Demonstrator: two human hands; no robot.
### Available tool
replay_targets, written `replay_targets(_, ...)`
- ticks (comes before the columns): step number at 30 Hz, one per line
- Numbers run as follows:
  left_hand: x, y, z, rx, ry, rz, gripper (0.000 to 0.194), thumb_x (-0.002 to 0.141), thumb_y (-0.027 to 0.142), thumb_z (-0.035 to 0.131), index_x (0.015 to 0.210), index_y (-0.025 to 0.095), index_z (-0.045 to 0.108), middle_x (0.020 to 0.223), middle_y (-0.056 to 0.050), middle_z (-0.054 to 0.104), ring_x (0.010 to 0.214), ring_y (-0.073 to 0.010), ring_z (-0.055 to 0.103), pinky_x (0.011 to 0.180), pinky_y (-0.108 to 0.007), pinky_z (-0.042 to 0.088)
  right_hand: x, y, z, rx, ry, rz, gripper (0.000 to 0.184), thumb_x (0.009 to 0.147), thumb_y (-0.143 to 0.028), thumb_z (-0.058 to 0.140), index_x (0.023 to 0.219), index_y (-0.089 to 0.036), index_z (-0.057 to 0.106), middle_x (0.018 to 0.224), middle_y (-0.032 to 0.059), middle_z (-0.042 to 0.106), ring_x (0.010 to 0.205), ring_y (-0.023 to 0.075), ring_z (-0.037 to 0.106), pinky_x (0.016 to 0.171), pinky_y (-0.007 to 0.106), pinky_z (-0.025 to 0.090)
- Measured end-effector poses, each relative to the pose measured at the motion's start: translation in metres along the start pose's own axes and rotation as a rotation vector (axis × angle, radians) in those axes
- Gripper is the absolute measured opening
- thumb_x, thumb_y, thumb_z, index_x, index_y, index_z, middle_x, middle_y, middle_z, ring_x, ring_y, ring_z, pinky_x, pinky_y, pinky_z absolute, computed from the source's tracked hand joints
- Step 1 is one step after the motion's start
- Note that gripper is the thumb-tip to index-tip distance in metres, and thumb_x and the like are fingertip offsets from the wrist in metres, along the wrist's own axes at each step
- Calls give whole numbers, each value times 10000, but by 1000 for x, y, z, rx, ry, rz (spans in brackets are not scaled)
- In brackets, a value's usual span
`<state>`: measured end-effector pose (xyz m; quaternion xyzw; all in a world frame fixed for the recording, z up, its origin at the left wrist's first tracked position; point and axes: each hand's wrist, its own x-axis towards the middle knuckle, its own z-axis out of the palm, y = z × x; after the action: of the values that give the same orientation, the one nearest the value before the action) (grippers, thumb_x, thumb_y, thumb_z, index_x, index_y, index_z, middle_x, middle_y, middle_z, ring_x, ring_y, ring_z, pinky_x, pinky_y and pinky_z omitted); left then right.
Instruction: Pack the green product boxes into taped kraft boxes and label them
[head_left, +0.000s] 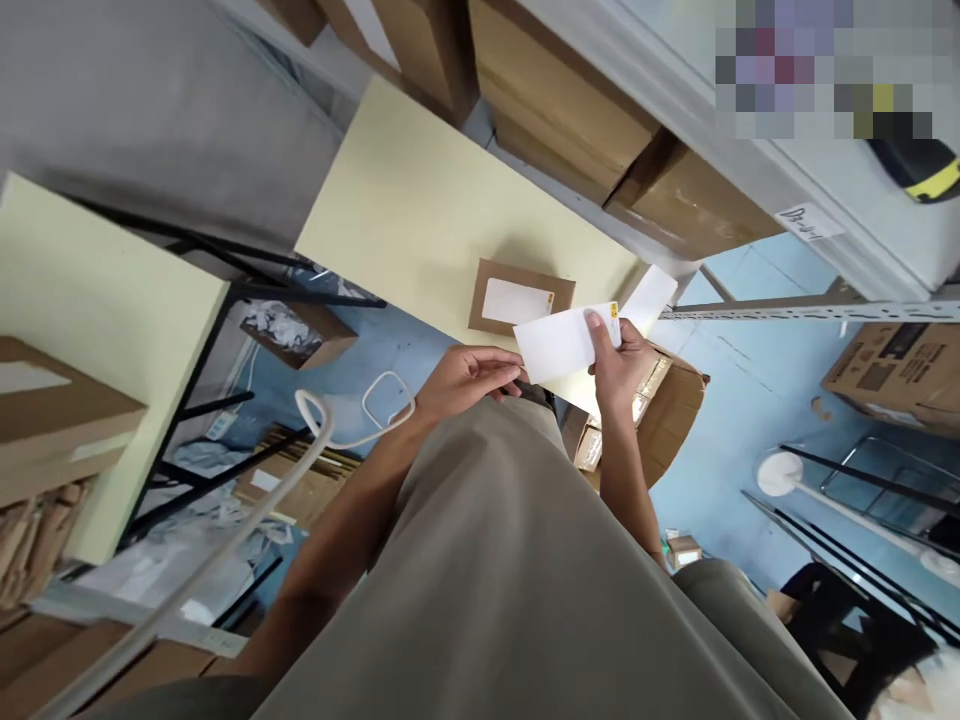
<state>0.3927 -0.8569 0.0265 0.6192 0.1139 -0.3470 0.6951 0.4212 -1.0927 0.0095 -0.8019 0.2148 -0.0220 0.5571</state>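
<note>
My right hand [616, 365] is closed on a white label [559, 348] that has a small yellow mark at one corner, its thumb lying flat over the face. At the label's left edge, the thumb and index fingertips of my left hand [476, 378] are pinched together at the lower corner. Just behind the label, a small brown cardboard box [491, 268] rests on the pale yellow table [405, 190], carrying a similar white label. A white stack [651, 298], perhaps more labels, sits at the table's right end.
Large cartons [555, 90] line the back of the table. An open cardboard box [679, 420] holding small boxes stands below its right end. To the left is another pale table [97, 270] with a carton [60, 420]. A white bent-tube stand [247, 510] rises beside my left arm.
</note>
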Motion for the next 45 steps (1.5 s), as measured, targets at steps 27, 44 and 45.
replay_targets(27, -21, 11, -2, -75, -64, 74, 280, 884, 457, 845, 1019, 212, 851, 925, -84, 841, 922, -298, 837, 708, -381, 698, -5, -9, 17, -53, -121, -28, 521, 1008, -721, 647, 862, -223, 697, 620, -69, 500, 504, 94, 487, 422, 218, 384)
replay_targets(44, -26, 13, 5, -46, -122, 79, 421, 879, 564, 864, 1026, 172, 819, 970, -119, 854, 862, -288, 845, 684, -348, 688, -9, -11, 15, -42, -125, -47, 530, 999, -736, 654, 865, -226, 703, 619, -65, 507, 523, 99, 524, 434, 213, 390)
replay_targets(45, -27, 14, 5, -47, -129, 81, 438, 876, 576, 866, 1028, 168, 817, 969, -123, 854, 850, -284, 845, 675, -340, 685, -9, -11, 15, -36, -131, -51, 533, 998, -743, 650, 865, -229, 702, 618, -66, 503, 520, 98, 521, 431, 211, 385)
